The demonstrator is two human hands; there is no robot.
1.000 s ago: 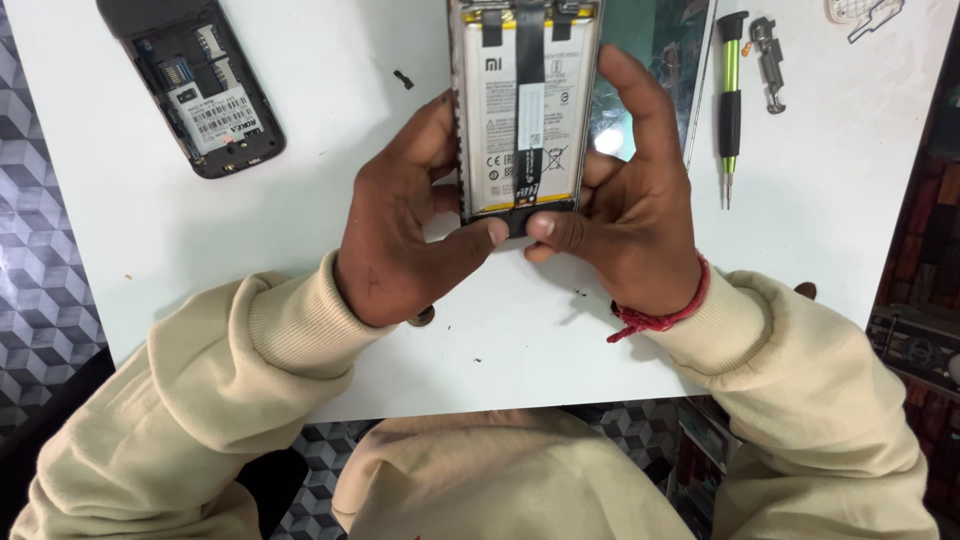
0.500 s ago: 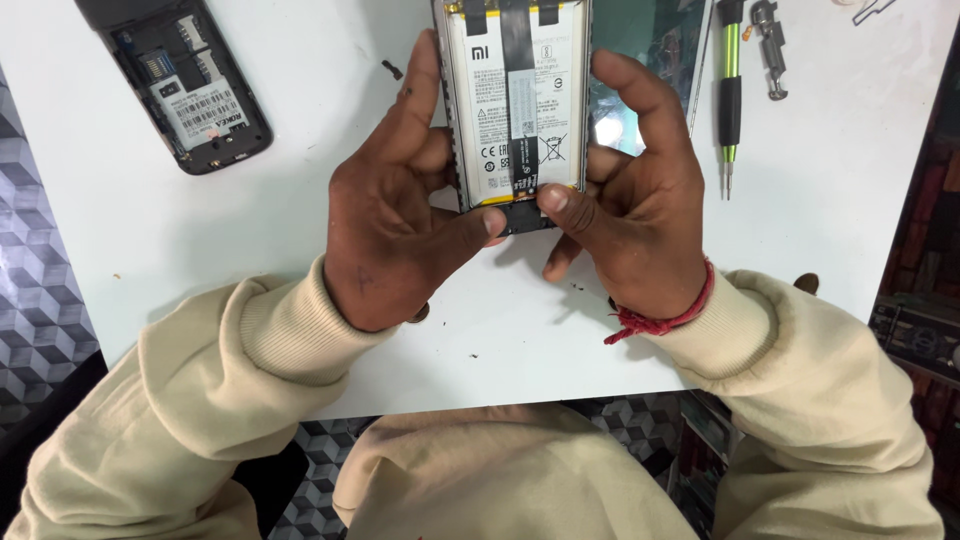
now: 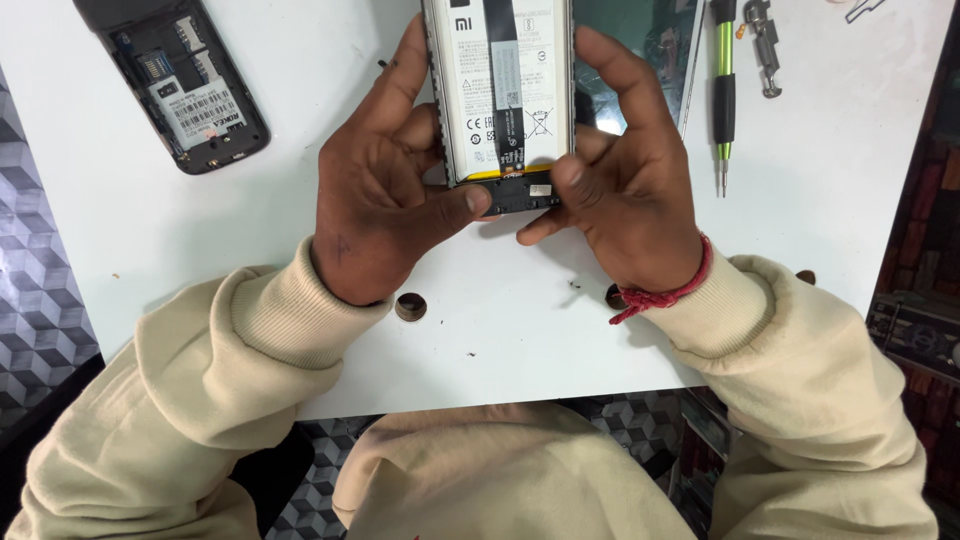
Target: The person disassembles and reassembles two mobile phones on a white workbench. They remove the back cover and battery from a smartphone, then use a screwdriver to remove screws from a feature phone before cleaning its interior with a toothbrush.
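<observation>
View from above a white table (image 3: 180, 260) whose near edge crosses the lower half of the frame; a floor of grey cube-pattern tiles (image 3: 40, 300) shows at left and between the cream sleeves, and dark shelving stands at the right margin. On the table: a small black phone with its back cover removed (image 3: 180, 85) at upper left, well apart from the hands; a green-and-black screwdriver (image 3: 724, 90) at upper right, with a small metal tool (image 3: 765, 45) just beside it; a dark panel (image 3: 640, 45) lying behind the right fingers. An opened smartphone, battery exposed (image 3: 500, 90), sits at top centre, clasped from both sides. The left hand (image 3: 375, 205) grasps its left edge, thumb pressed on the lower black cover; the right hand (image 3: 625, 210) grasps the right edge, thumb on the same cover. Compared with half a second earlier, the smartphone and hands lie slightly higher in the frame, and both thumbs have closed nearer together.
</observation>
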